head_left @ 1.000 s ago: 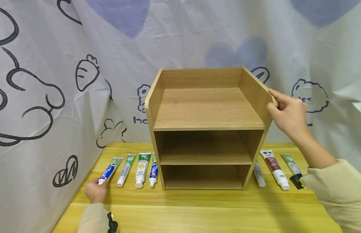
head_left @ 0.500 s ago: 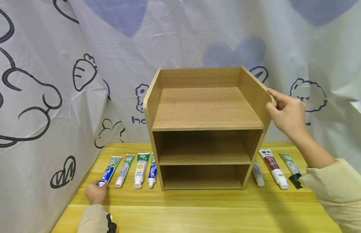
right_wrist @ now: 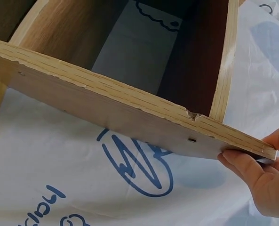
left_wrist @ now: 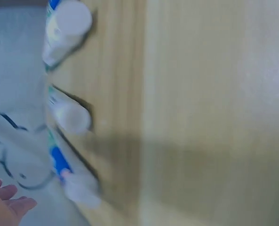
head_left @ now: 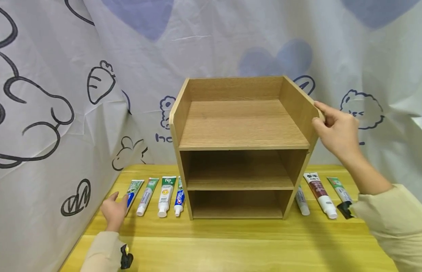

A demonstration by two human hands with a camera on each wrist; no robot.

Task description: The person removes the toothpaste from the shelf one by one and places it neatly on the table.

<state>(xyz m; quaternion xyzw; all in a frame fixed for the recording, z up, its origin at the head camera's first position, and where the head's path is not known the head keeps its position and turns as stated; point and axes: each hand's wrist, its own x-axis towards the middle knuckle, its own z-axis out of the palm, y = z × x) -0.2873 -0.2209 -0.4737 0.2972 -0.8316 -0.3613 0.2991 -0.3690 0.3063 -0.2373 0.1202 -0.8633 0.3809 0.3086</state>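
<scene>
My right hand [head_left: 338, 130] pinches the front edge of the right side panel of a wooden shelf unit [head_left: 245, 124]; the right wrist view shows fingers and thumb on either side of the board [right_wrist: 130, 101]. In the head view my left hand [head_left: 114, 212] is at the far left, fingers spread and holding nothing. It partly hides the leftmost toothpaste tube [head_left: 131, 194], blue and green with a white cap. The left wrist view has this blue-labelled tube [left_wrist: 61, 162] lying on the table, apart from my fingers [left_wrist: 21, 205].
Three more toothpaste tubes lie left of the shelf: a thin green-topped one [head_left: 148, 196], a white-and-green one [head_left: 166, 196] and a blue one [head_left: 179, 198]. To its right lie a brown-and-white tube [head_left: 320, 194], a partly hidden tube [head_left: 301, 202] and a green-topped tube [head_left: 339, 190]. A printed curtain [head_left: 214, 45] hangs behind.
My left hand has let go of the leftmost toothpaste tube's cap end, lifted slightly and spread its fingers. The right hand keeps its hold on the shelf's side panel.
</scene>
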